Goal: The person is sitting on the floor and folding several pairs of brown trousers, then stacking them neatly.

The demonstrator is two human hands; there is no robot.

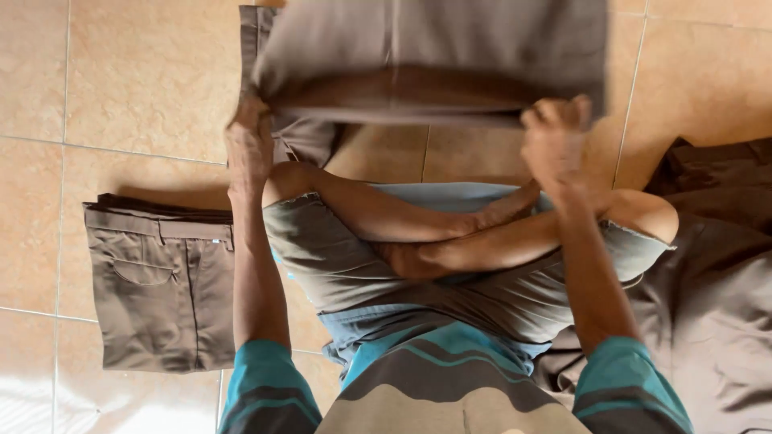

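I sit cross-legged on a tiled floor. In front of my knees lie brown trousers (434,48), with one part folded over and lifted off the floor. My left hand (248,143) grips the left edge of that fold. At the right edge, my right hand (555,137) holds the fabric in closed fingers. The folded cloth is blurred.
A stack of folded brown trousers (161,281) lies on the floor to my left. A heap of loose brown clothes (716,281) spreads at my right side. Beige floor tiles (137,72) surround everything.
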